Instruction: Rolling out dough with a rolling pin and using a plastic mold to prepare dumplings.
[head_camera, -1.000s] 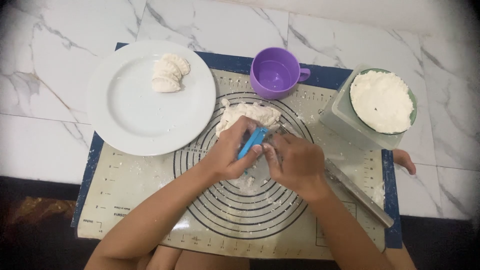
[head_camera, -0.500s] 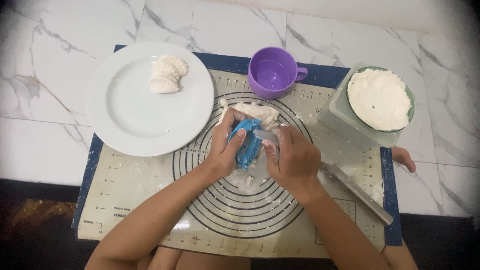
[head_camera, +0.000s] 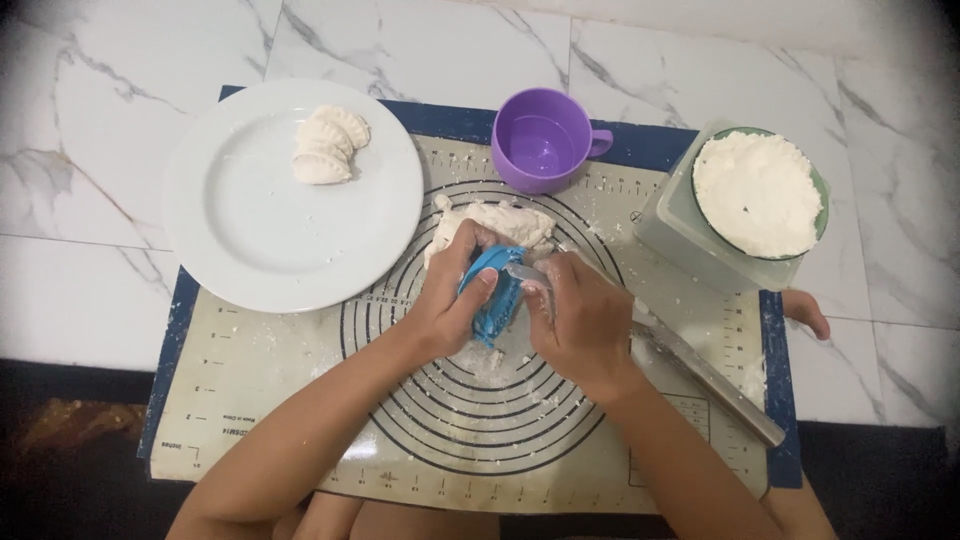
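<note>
Blue plastic shows between the two hands: a folded dumpling press, smooth and curved, held over the middle of the ringed baking mat. The left hand wraps it from the left with fingers curled tight over its top, and the right hand clamps from the other side — both are clenched on the press, squeezing it closed. Whether dough sits inside cannot be seen, since the fingers cover the seam.

Just beyond the knuckles lies a soft, lumpy mass of white dough, touching the mat and dusted with flour; loose crumbs scatter the rings below the hands. A round white plate, glossy and mostly bare, overlaps the mat's upper left corner and carries a few pleated half-moon dumplings near its far rim. A purple plastic cup stands just behind the dough, handle to the right. At the right, a green-rimmed bowl of white flour sits in a pale square container. A long metal rolling rod lies slantwise, near the right wrist — probably touching the mat. Open mat remains toward the near edge and lower left. Another person's fingers rest on the mat's right edge.
</note>
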